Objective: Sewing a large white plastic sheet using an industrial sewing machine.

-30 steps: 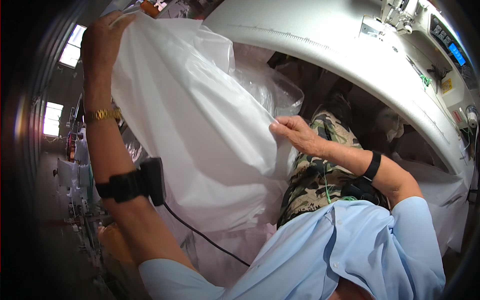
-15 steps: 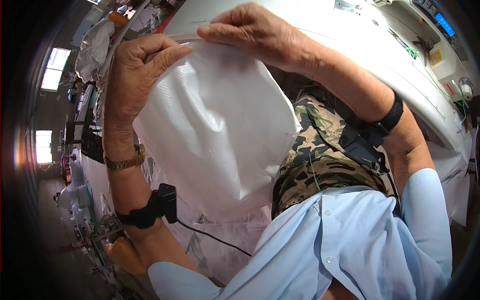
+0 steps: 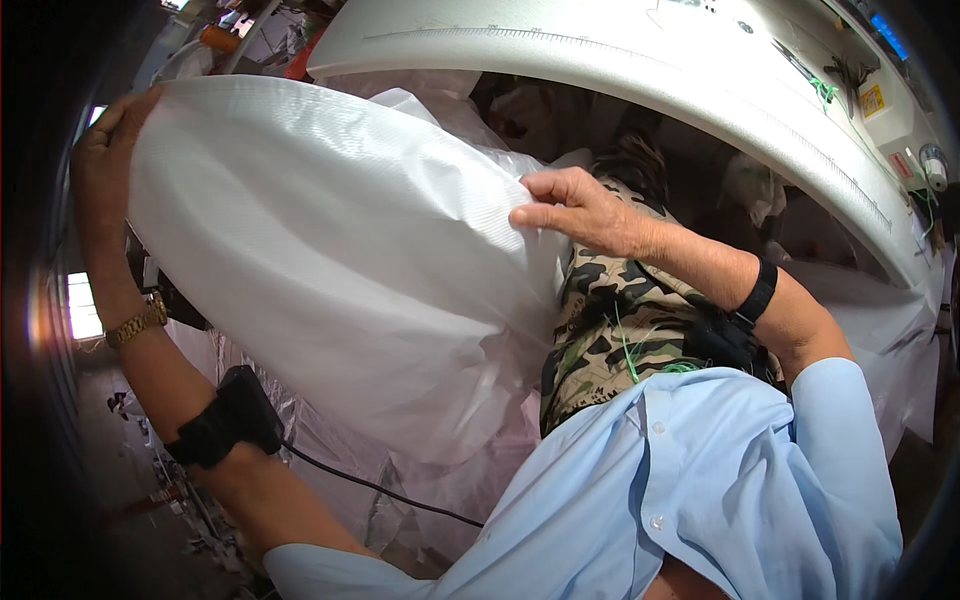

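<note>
A large sheet of white, slightly shiny woven fabric (image 3: 330, 230) is stretched between my hands over my lap. At the far left my left hand (image 3: 112, 150) grips one upper corner, its fingers closed over the edge. My right hand (image 3: 580, 208) pinches the fabric's right edge between thumb and fingers, above my camouflage trousers (image 3: 610, 320). From there the lower part of the sheet hangs in folds toward my lap and left side. What lies beneath the sheet is hidden.
A white worktable (image 3: 560, 55) with a printed ruler scale curves along the far side. On it are a white machine part (image 3: 900, 140), a pen-like tool and green threads (image 3: 825, 92). More white sheeting (image 3: 870, 340) hangs at the right. A cable runs from my left forearm strap (image 3: 225, 420).
My hands have moved apart: the left outward to the left, the right down and to the right. The white fabric is now spread wide, drawn away from the table edge.
</note>
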`<state>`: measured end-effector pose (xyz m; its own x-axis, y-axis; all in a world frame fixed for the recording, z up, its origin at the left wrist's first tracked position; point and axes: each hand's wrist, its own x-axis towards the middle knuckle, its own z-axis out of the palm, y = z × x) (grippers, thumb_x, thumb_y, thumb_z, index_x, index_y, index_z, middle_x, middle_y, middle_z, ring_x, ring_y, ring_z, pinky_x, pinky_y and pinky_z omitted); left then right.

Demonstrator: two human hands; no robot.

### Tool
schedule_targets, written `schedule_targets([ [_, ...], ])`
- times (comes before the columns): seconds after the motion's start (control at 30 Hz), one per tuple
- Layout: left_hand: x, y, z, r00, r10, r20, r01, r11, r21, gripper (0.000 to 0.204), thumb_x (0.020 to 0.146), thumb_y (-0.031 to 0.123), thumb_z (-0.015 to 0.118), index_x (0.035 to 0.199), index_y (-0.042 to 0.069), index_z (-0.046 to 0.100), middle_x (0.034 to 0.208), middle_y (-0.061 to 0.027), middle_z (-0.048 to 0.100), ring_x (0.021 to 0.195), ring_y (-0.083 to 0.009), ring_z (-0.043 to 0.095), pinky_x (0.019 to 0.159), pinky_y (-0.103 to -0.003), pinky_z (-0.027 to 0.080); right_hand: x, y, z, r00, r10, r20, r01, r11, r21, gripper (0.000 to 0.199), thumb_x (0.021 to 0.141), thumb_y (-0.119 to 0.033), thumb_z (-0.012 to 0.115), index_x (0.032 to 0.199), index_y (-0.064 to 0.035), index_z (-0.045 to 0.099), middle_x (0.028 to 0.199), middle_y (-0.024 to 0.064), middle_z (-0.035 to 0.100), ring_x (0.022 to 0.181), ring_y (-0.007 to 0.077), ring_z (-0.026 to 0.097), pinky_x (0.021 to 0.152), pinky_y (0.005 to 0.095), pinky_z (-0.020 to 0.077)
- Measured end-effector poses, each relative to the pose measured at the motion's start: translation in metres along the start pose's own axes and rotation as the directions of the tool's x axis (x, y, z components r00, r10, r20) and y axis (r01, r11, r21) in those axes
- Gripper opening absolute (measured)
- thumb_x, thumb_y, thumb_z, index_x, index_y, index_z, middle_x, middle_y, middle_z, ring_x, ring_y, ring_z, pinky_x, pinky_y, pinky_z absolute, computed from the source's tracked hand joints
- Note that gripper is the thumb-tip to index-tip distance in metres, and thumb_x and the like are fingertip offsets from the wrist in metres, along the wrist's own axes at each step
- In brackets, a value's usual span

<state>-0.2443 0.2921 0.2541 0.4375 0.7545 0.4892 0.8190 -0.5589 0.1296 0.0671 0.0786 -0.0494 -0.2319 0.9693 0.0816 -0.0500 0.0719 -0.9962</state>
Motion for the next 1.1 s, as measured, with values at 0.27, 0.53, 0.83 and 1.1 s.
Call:
schedule_targets([
  [0.27, 0.015, 0.003, 0.036, 0.996, -0.072, -0.056, 0.091, 0.795, 0.599, 0.046, 0.09, 0.043, 0.066, 0.119, 0.006, 0.068, 0.113, -0.007, 0.071, 0.102, -0.015, 0.066, 0.087, -0.029, 0.05, 0.003, -0.073, -0.023, 0.977, -0.09, -0.192, 0.045, 0.973, -0.227, 0.042, 0.095, -0.03, 0.057, 0.069, 0.0027, 0.056, 0.054, 0.0022, 0.044, 0.052, 0.0099, 0.038, 0.049, 0.0303, 0.0355],
  [0.53, -0.053, 0.184, 0.131, 0.867, 0.465, 0.179, -0.313, 0.787, -0.532, 0.019, 0.093, 0.005, 0.061, 0.109, -0.002, 0.066, 0.096, -0.0105, 0.068, 0.089, -0.0177, 0.063, 0.081, -0.026, 0.048, 0.028, -0.139, -0.052, 0.828, -0.517, -0.217, 0.13, 0.555, -0.822, 0.031, 0.084, -0.032, 0.068, 0.074, -0.0032, 0.07, 0.067, 0.0202, 0.064, 0.069, 0.0371, 0.067, 0.064, 0.0431, 0.0541],
  [0.83, 0.044, 0.165, 0.151, 0.865, 0.463, 0.196, -0.294, 0.782, -0.55, 0.019, 0.101, 0.011, 0.052, 0.093, -0.003, 0.062, 0.08, 0.0005, 0.055, 0.076, -0.008, 0.05, 0.073, -0.021, 0.041, -0.075, -0.06, -0.068, 0.884, -0.321, -0.341, 0.121, 0.86, -0.496, 0.045, 0.084, -0.039, 0.069, 0.067, -0.0013, 0.052, 0.054, 0.0108, 0.05, 0.055, 0.0292, 0.055, 0.056, 0.0421, 0.045],
  [1.1, 0.03, 0.243, 0.183, 0.832, 0.51, 0.218, -0.53, 0.847, 0.038, 0.024, 0.101, 0.019, 0.052, 0.108, -0.001, 0.064, 0.098, -0.0109, 0.063, 0.089, -0.0193, 0.059, 0.08, -0.03, 0.047, -0.121, -0.037, -0.052, 0.908, -0.082, -0.41, 0.0, 0.981, -0.195, 0.023, 0.09, -0.02, 0.056, 0.079, -0.0003, 0.06, 0.057, 0.0087, 0.061, 0.057, 0.0201, 0.065, 0.058, 0.0358, 0.0499],
])
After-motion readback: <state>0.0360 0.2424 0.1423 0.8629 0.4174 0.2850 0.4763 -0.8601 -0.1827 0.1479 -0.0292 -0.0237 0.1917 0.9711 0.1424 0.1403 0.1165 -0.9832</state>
